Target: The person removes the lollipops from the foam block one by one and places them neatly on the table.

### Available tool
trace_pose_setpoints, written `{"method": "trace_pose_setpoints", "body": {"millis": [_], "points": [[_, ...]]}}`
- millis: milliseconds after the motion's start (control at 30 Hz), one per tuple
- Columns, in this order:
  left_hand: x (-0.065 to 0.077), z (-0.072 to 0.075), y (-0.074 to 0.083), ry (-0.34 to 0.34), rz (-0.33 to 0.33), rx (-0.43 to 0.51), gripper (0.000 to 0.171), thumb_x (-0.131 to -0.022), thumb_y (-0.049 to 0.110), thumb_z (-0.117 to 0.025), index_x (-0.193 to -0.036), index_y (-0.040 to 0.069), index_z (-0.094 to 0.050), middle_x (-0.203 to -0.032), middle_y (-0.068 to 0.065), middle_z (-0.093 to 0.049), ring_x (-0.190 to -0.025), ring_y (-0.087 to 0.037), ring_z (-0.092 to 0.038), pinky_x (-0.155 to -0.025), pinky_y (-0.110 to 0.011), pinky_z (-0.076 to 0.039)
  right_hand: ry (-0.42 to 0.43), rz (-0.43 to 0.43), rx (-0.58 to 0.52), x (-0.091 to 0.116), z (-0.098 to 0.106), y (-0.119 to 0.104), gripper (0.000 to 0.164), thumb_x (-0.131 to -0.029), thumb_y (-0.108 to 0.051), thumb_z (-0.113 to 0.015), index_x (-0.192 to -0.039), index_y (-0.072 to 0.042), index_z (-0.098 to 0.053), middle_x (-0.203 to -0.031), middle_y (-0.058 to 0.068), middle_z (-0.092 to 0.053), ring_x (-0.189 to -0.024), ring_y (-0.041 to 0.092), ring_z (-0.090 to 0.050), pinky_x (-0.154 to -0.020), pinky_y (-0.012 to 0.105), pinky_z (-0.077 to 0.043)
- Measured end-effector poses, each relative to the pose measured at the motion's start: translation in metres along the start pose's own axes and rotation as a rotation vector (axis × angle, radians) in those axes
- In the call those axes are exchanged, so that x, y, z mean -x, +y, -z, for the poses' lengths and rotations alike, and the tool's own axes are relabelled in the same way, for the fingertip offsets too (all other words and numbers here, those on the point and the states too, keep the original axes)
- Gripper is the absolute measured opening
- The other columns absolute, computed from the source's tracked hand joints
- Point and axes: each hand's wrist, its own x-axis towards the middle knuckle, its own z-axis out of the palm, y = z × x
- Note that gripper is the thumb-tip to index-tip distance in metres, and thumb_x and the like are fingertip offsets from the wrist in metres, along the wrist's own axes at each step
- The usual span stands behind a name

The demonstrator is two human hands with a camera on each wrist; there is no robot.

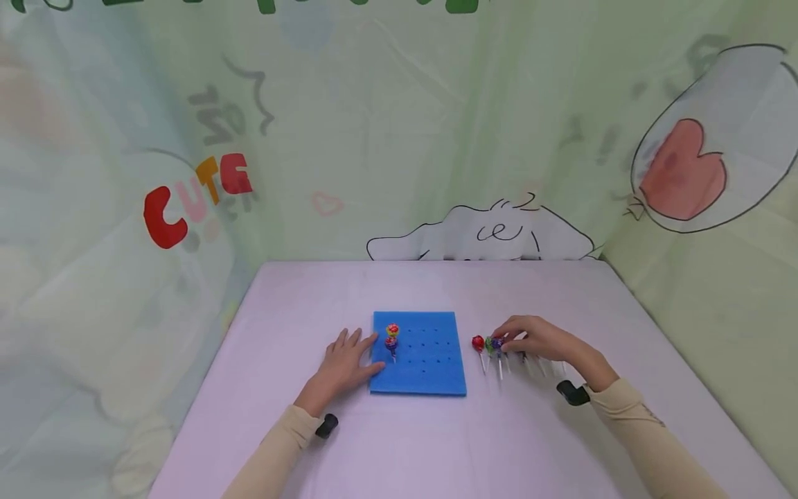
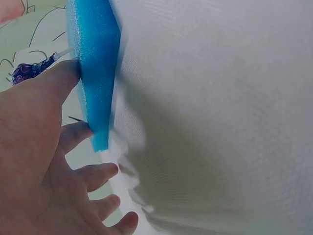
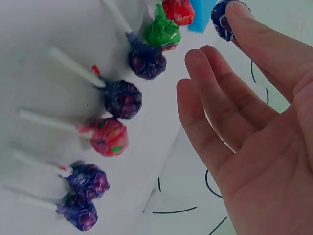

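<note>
Head view: At the right of a blue foam board [image 1: 411, 381], a person's right hand [image 1: 535, 338] pinches a purple lollipop [image 1: 497, 344], a pick-up that appears to call for a firm hold on the wrapped head. The left hand [image 1: 339, 362], fingers spread, rests at the board's left edge, just beside 2 standing lollipops [image 1: 391, 343] set in the foam; small holes dot the surface toward the board's right side. A printed curtain [image 1: 405, 138] hangs behind the board, beyond the pale table [image 1: 499, 436]

Left wrist view: Thumb and index finger touch the board's edge, the other 3 fingers fanned out past it; light pressure should steady the foam without denting it. A purple lollipop juts out near the thumb

Right wrist view: The thumb presses the purple wrapper, its stick out of sight, its angle impossible to tell. A row leads away from the board: red lollipop [image 3: 178, 11], green lollipop [image 3: 163, 33], 2 purple ones [image 3: 147, 62], 1 pink lollipop [image 3: 110, 137], 2 more purple; close-set neighbours that favor a straight-up lift, as dragging could scatter them
</note>
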Motion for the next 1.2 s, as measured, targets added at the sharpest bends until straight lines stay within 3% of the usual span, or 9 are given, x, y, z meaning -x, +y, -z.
{"method": "trace_pose_setpoints", "body": {"millis": [133,433,767,1033,1200], "points": [[-0.001,-0.003,-0.002,-0.001,0.011,-0.017,0.072,-0.083,0.062,-0.049,-0.143,0.026,-0.033,-0.148,-0.014,-0.025,-0.136,-0.039,-0.011,-0.104,-0.057,-0.017,-0.019,-0.012,-0.002,0.007,0.005,0.002,0.031,-0.086,-0.016,-0.064,-0.115,-0.004,-0.062,-0.11,0.01,-0.061,-0.098,0.028,-0.056,-0.08,0.038,-0.048],[-0.002,-0.007,-0.005,-0.005,0.01,-0.013,0.072,-0.083,0.062,-0.049,-0.143,0.027,-0.032,-0.148,-0.014,-0.025,-0.136,-0.039,-0.01,-0.104,-0.057,-0.016,-0.056,-0.058,0.005,0.022,0.017,0.017,0.031,-0.087,-0.018,-0.063,-0.115,-0.005,-0.061,-0.11,0.008,-0.061,-0.099,0.027,-0.055,-0.08,0.037,-0.048],[-0.003,-0.007,-0.003,-0.005,0.01,0.004,0.071,-0.083,0.061,-0.05,-0.143,0.027,-0.032,-0.148,-0.014,-0.023,-0.137,-0.038,-0.008,-0.104,-0.058,-0.014,-0.038,-0.076,0.032,0.042,0.032,0.033,0.03,-0.087,-0.016,-0.062,-0.114,-0.002,-0.061,-0.108,0.011,-0.062,-0.093,0.026,-0.056,-0.073,0.03,-0.048],[-0.001,-0.005,-0.003,-0.004,0.018,-0.001,0.071,-0.083,0.061,-0.05,-0.143,0.026,-0.032,-0.148,-0.014,-0.024,-0.136,-0.038,-0.008,-0.104,-0.058,-0.015,-0.102,-0.1,-0.026,0.051,0.048,0.05,0.029,-0.088,-0.013,-0.061,-0.113,0.0,-0.061,-0.107,0.011,-0.062,-0.094,0.028,-0.058,-0.074,0.026,-0.05],[-0.001,-0.004,-0.003,-0.005,0.004,0.003,0.072,-0.083,0.061,-0.05,-0.143,0.025,-0.033,-0.148,-0.014,-0.025,-0.136,-0.039,-0.008,-0.104,-0.058,-0.014,-0.108,-0.13,-0.016,0.059,0.061,0.056,0.029,-0.088,-0.013,-0.061,-0.113,0.001,-0.061,-0.108,0.014,-0.062,-0.097,0.03,-0.059,-0.075,0.029,-0.05]]}}
